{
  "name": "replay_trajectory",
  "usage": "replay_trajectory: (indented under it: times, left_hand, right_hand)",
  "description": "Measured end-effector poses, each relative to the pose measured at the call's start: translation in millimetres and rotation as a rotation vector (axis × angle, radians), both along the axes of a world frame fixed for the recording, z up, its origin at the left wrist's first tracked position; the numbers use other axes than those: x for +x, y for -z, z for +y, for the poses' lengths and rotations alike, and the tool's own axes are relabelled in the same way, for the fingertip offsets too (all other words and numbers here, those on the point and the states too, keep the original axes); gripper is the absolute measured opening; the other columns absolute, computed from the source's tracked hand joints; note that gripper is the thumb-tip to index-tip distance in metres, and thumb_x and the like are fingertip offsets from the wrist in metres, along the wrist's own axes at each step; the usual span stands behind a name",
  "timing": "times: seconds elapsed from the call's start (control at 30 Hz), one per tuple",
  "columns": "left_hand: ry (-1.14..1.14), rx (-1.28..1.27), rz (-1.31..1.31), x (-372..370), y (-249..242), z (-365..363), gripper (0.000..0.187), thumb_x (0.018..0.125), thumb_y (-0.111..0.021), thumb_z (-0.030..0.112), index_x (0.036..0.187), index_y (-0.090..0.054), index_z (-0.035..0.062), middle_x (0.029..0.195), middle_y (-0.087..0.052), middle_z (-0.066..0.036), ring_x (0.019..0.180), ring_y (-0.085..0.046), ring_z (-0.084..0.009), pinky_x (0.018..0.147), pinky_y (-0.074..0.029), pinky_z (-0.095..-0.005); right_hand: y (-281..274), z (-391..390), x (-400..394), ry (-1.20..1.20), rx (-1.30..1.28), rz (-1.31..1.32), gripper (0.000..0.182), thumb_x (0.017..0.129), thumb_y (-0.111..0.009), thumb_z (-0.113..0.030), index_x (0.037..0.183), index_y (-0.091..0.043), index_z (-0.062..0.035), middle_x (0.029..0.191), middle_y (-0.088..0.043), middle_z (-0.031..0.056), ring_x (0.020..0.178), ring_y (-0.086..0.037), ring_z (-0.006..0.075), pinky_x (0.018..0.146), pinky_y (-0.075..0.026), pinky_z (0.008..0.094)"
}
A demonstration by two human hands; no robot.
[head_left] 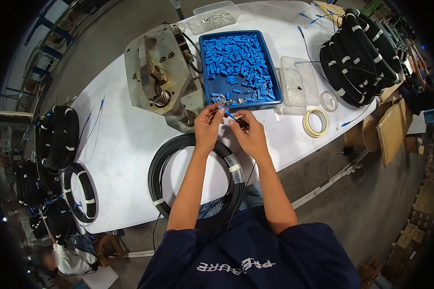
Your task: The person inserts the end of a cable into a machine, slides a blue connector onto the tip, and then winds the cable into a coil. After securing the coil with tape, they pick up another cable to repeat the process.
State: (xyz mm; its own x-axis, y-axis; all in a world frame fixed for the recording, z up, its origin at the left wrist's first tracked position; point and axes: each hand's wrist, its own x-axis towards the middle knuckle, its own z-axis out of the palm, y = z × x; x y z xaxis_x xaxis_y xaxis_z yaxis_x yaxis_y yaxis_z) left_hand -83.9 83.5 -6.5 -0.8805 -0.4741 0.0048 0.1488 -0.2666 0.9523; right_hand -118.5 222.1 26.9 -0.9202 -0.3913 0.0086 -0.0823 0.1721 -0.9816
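Note:
Between my two hands is a small blue fiber connector (pixel 228 114) at the end of a black cable. My left hand (pixel 208 127) pinches the connector's upper left end with thumb and fingers. On the other side, my right hand (pixel 250 136) is closed around the cable near the connector's lower end. Below, a coil of black cable (pixel 155 180), bound with white tape, lies at the table's front edge beneath my forearms. Just beyond my hands stands a blue tray (pixel 279 91) with many loose blue connector housings (pixel 238 53) in it.
A metal press (pixel 161 72) stands left of the tray. Right of it are a clear plastic box (pixel 294 86), a tape roll (pixel 315 123) and stacked black coils (pixel 357 62). More coils (pixel 58 137) sit at the left edge, and a person (pixel 72 260) is lower left.

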Motion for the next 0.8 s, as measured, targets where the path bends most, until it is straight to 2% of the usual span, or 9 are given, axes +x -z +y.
replay_trajectory:
  times: [0.13,0.37,0.47,0.57,0.6,0.67,0.8]
  left_hand:
    - [0.030,0.046,-0.053,0.2,5.7,-3.3,0.020,0.093,-0.066,0.012,0.108,-0.063,-0.0010,0.093,-0.066,-0.004,0.081,-0.060,-0.0070,0.068,-0.046,-0.0209]
    - [0.071,0.031,-0.008,2.4,-3.8,0.7,0.025,0.094,-0.066,0.014,0.113,-0.064,-0.0024,0.089,-0.064,-0.002,0.079,-0.057,-0.0071,0.069,-0.044,-0.0208]
    - [0.107,-0.010,-0.043,4.3,-1.6,-2.6,0.023,0.094,-0.067,0.015,0.110,-0.067,-0.0010,0.089,-0.065,-0.002,0.079,-0.056,-0.0069,0.070,-0.044,-0.0208]
    - [0.148,-0.045,-0.076,4.3,0.9,-4.9,0.021,0.094,-0.067,0.016,0.108,-0.068,-0.0001,0.086,-0.064,0.000,0.077,-0.054,-0.0057,0.068,-0.042,-0.0203]
    - [0.172,-0.059,-0.081,3.5,0.2,-4.9,0.021,0.094,-0.067,0.017,0.107,-0.068,0.0001,0.083,-0.063,0.002,0.075,-0.053,-0.0045,0.066,-0.041,-0.0197]
    - [0.192,-0.051,-0.082,2.7,-0.6,-5.7,0.021,0.094,-0.067,0.017,0.107,-0.068,0.0002,0.083,-0.063,0.002,0.075,-0.053,-0.0042,0.065,-0.041,-0.0197]
    - [0.250,-0.015,-0.111,3.2,0.7,-9.5,0.024,0.092,-0.069,0.018,0.108,-0.068,-0.0001,0.086,-0.066,-0.002,0.076,-0.056,-0.0070,0.069,-0.045,-0.0219]
  right_hand:
    - [7.9,-3.5,-1.0,0.056,-0.032,0.018,0.016,0.090,-0.067,-0.014,0.099,-0.067,-0.0007,0.063,-0.059,0.0033,0.057,-0.051,0.0085,0.054,-0.040,0.0259]
    - [2.9,-0.7,0.6,0.131,-0.009,0.017,0.016,0.088,-0.069,-0.012,0.096,-0.070,0.0010,0.063,-0.059,0.0037,0.055,-0.050,0.0085,0.052,-0.038,0.0246]
    - [0.3,0.6,-0.1,0.145,-0.007,0.083,0.015,0.087,-0.070,-0.011,0.094,-0.070,0.0017,0.068,-0.063,0.0059,0.057,-0.052,0.0094,0.053,-0.040,0.0253]
    - [-1.9,3.2,-2.0,0.157,0.019,0.202,0.015,0.087,-0.070,-0.010,0.094,-0.069,0.0029,0.080,-0.067,0.0107,0.062,-0.057,0.0158,0.057,-0.045,0.0278]
    - [-2.8,3.1,-2.1,0.154,0.019,0.202,0.015,0.087,-0.070,-0.010,0.094,-0.069,0.0029,0.080,-0.067,0.0107,0.062,-0.057,0.0158,0.057,-0.045,0.0278]
    - [-3.5,3.5,-1.3,0.163,0.044,0.264,0.016,0.089,-0.069,-0.010,0.098,-0.070,0.0030,0.081,-0.066,0.0069,0.066,-0.055,0.0089,0.058,-0.044,0.0239]
    - [0.9,6.0,-2.4,0.154,0.042,0.217,0.015,0.089,-0.069,-0.009,0.098,-0.070,0.0029,0.083,-0.066,0.0072,0.066,-0.055,0.0095,0.058,-0.043,0.0240]
